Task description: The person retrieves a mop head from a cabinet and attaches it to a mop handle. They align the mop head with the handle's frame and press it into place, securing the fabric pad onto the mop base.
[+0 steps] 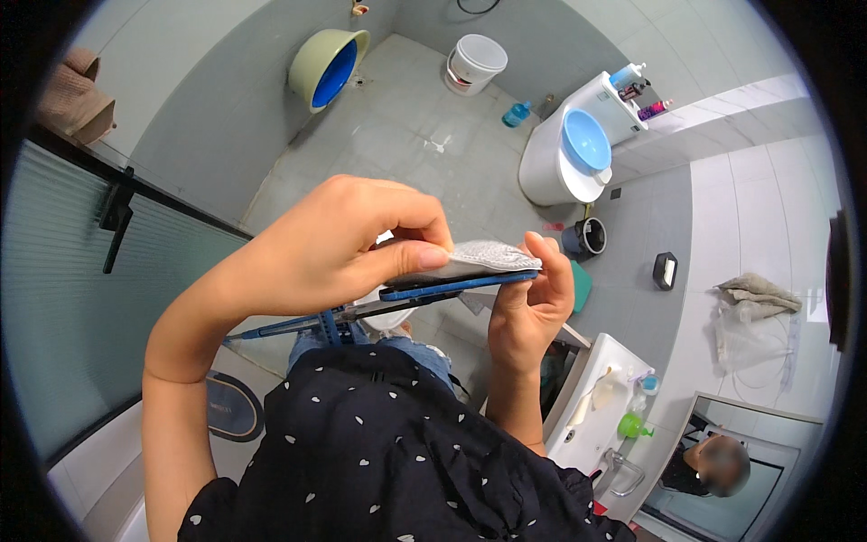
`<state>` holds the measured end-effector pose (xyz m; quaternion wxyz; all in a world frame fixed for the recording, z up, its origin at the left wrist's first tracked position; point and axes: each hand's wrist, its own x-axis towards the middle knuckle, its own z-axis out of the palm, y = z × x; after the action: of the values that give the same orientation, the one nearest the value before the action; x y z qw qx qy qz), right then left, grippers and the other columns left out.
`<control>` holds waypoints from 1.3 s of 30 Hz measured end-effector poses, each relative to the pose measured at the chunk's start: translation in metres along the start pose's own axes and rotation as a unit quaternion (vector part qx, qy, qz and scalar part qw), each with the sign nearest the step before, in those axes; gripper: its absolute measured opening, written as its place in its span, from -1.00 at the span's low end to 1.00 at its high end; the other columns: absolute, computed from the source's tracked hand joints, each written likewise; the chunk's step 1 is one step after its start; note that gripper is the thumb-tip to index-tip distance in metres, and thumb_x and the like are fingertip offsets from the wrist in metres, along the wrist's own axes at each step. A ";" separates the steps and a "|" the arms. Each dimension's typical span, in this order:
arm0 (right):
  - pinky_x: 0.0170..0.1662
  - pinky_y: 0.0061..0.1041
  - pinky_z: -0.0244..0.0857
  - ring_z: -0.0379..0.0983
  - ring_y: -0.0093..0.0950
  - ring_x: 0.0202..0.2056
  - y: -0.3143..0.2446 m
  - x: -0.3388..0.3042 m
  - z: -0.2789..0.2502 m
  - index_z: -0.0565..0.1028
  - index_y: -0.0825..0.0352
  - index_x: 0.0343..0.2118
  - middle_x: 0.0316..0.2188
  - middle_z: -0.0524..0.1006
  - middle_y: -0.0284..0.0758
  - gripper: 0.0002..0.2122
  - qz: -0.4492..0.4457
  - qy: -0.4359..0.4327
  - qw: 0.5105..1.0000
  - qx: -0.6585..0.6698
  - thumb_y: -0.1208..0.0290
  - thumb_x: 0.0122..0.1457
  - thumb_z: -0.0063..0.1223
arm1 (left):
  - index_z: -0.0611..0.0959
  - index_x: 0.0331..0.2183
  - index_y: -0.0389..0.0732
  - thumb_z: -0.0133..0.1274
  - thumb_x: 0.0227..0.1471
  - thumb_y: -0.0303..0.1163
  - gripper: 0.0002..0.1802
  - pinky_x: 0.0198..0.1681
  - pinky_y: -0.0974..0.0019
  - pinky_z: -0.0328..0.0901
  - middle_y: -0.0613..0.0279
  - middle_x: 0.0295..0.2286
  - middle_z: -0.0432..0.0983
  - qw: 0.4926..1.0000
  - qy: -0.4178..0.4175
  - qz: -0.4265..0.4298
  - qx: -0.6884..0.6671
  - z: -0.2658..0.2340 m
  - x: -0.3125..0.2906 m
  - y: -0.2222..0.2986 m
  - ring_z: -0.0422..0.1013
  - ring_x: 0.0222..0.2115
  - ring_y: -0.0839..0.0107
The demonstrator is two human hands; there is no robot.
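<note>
Grey cloth hides partly behind the left hand.

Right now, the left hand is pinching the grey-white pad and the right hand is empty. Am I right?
Nearly! The right hand isn't empty: the head view shows it holding one end of the blue-edged flat board. The left hand is indeed pinching the grey-white pad.

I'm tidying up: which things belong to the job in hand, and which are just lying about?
In the job: grey pad, pinched by left hand; blue-edged board, held by right hand; pole beneath.

Lying about: white bucket, light-blue basin, green pump bottle.
</note>
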<state>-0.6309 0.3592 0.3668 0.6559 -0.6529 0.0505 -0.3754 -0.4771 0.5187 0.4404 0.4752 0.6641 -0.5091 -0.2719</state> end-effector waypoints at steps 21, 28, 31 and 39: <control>-0.25 -0.68 0.13 0.23 -0.65 -0.32 0.003 -0.003 -0.006 0.39 0.42 -0.03 -0.32 0.29 -0.41 -0.60 -0.015 -0.024 1.000 0.007 0.34 0.10 0.14 | 0.65 -0.40 -0.22 0.16 -0.20 -0.54 -0.82 -0.50 0.36 0.31 0.22 -0.53 0.49 0.969 0.048 0.147 0.191 0.007 -0.007 0.002 0.45 -0.55 0.29; -0.34 -0.75 0.12 0.24 -0.65 -0.35 0.001 -0.002 -0.005 0.44 0.42 -0.08 -0.32 0.31 -0.39 -0.65 0.014 0.019 0.999 0.049 0.38 0.08 0.17 | 0.63 -0.34 -0.26 0.13 -0.11 -0.51 -0.82 -0.40 0.36 0.32 0.16 -0.50 0.51 0.994 0.024 0.090 0.063 0.000 -0.019 -0.013 0.45 -0.47 0.29; -0.34 -0.74 0.13 0.25 -0.65 -0.35 -0.001 -0.001 -0.004 0.44 0.42 -0.08 -0.33 0.31 -0.39 -0.63 0.040 0.038 0.997 0.058 0.37 0.08 0.18 | 0.62 -0.39 -0.29 0.14 -0.10 -0.47 -0.86 -0.40 0.37 0.31 0.16 -0.50 0.51 0.999 -0.010 0.019 0.043 -0.010 -0.027 -0.012 0.44 -0.47 0.31; -0.27 -0.72 0.14 0.24 -0.64 -0.33 0.004 -0.005 -0.011 0.44 0.42 -0.09 -0.30 0.30 -0.38 -0.63 0.024 0.026 0.999 0.024 0.36 0.08 0.18 | 0.59 -0.46 -0.30 0.16 -0.12 -0.49 -0.89 -0.43 0.38 0.30 0.19 -0.51 0.50 0.996 0.028 0.072 0.049 -0.012 -0.031 -0.009 0.43 -0.50 0.31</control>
<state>-0.6388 0.3524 0.3598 0.6789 -0.6253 0.0737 -0.3777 -0.4733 0.5521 0.4332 0.4744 0.6555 -0.5551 -0.1928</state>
